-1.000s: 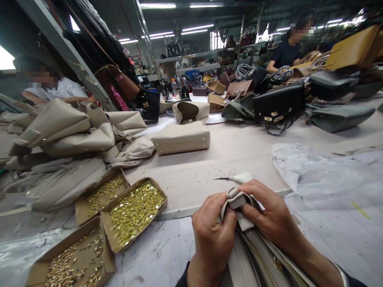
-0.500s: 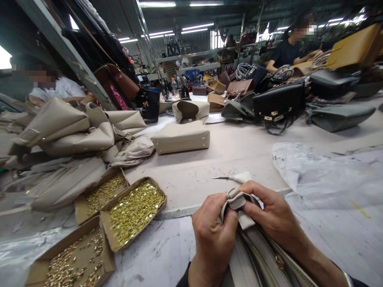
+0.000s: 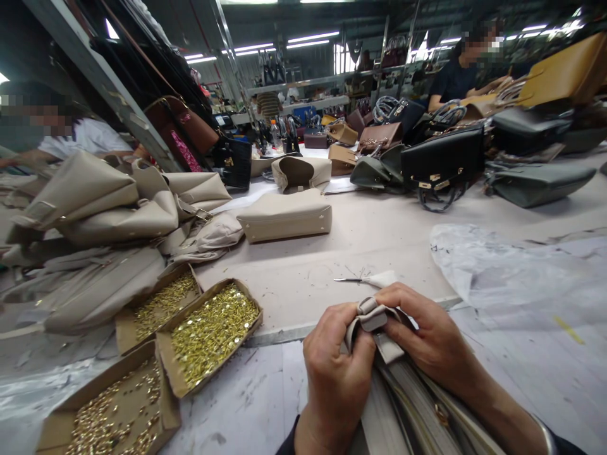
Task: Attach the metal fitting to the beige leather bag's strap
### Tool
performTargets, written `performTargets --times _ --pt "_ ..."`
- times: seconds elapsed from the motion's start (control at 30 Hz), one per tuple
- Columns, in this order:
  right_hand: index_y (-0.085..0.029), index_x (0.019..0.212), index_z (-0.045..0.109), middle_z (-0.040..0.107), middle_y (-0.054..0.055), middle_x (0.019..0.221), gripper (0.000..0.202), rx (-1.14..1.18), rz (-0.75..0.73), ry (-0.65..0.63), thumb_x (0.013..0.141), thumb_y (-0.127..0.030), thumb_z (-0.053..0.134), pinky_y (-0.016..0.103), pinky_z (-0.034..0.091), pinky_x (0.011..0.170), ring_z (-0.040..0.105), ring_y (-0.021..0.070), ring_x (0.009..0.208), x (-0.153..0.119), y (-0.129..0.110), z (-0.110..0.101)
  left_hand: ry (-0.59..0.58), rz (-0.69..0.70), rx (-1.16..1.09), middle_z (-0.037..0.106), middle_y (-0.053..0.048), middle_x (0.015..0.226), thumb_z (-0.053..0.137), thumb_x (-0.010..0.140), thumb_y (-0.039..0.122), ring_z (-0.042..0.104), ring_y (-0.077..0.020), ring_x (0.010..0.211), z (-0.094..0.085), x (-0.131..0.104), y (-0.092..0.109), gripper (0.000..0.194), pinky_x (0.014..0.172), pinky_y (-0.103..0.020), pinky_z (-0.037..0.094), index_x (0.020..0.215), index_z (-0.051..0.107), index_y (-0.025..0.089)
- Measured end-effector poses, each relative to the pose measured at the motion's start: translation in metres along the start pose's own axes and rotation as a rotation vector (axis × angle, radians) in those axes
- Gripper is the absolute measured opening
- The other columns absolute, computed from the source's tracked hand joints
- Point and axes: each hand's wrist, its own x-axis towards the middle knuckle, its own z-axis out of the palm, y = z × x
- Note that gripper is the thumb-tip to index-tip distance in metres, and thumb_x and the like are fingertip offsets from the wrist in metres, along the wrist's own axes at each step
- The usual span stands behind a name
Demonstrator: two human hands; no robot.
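Observation:
Both hands grip the beige handbag (image 3: 391, 351) at its folded upper end, where a strap loops over. My left hand (image 3: 339, 360) is closed on the left side of the fold, thumb pressed against it. On the other side my right hand (image 3: 427, 335) pinches the same fold between thumb and fingers. The bag's body, with a gold fitting (image 3: 441, 414) on it, runs down toward me and out of the bottom of the view. Just beyond my hands lies a thin pointed tool (image 3: 348, 280) with a white wrapped end.
Left of my hands stand cardboard trays: one of gold rivets (image 3: 213, 332), one of smaller gold pieces (image 3: 164, 309), one of copper-coloured studs (image 3: 114, 411). Beige bags (image 3: 95, 196) pile up behind them; another beige bag (image 3: 287, 218) lies ahead. A black handbag (image 3: 441, 161) and plastic sheet (image 3: 497, 265) are right.
My hands keep their hold on the beige handbag with almost no movement. The view has shifted very slightly. At the left, the person in white has moved an arm.

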Motion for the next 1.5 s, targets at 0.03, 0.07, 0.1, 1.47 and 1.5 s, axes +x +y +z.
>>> performTargets --times 0.03,0.07,0.1,1.47,1.5 --pt "-0.025 0.106 0.065 0.068 0.002 0.096 0.019 -0.001 -0.01 -0.009 0.095 -0.011 0.059 0.029 0.051 0.083 0.064 0.0185 0.091 0.0002 0.0006 -0.001 -0.003 0.006 0.006 0.076 -0.001 0.093 0.06 0.081 0.002 0.072 -0.0125 0.085 0.0001 -0.0002 -0.0006 0.029 0.081 -0.021 0.058 0.103 0.071 0.019" --pt "-0.025 0.107 0.065 0.068 0.002 0.097 0.019 0.002 -0.02 -0.017 0.096 -0.011 0.059 0.029 0.051 0.083 0.064 0.0182 0.092 0.0005 0.0008 -0.002 -0.005 0.009 0.01 0.077 -0.001 0.094 0.06 0.082 0.003 0.072 -0.0127 0.086 0.0001 -0.0001 -0.001 0.029 0.082 -0.021 0.058 0.103 0.071 0.018" --pt "-0.025 0.108 0.064 0.069 0.002 0.098 0.02 0.006 -0.029 -0.027 0.096 -0.011 0.059 0.029 0.051 0.084 0.064 0.0179 0.093 0.0008 0.0006 -0.003 -0.005 0.013 0.012 0.077 -0.002 0.094 0.06 0.082 0.003 0.073 -0.0128 0.086 0.0 0.0001 -0.001 0.029 0.082 -0.021 0.058 0.104 0.071 0.018" --pt "-0.023 0.114 0.064 0.071 0.001 0.101 0.02 -0.079 -0.159 -0.012 0.098 -0.013 0.061 0.026 0.049 0.085 0.065 0.0152 0.092 0.0021 0.0032 -0.0041 -0.024 0.048 0.008 0.076 -0.002 0.092 0.061 0.081 0.002 0.073 -0.014 0.084 -0.0024 0.0025 -0.0028 0.028 0.08 -0.022 0.058 0.102 0.071 0.017" --pt "-0.023 0.114 0.064 0.071 0.001 0.101 0.02 -0.076 -0.156 -0.016 0.098 -0.013 0.061 0.026 0.048 0.084 0.064 0.015 0.092 0.0022 0.0031 -0.004 -0.024 0.047 0.004 0.076 -0.002 0.092 0.061 0.081 0.002 0.073 -0.0138 0.084 -0.0022 0.0022 -0.0031 0.028 0.079 -0.021 0.058 0.102 0.071 0.018"
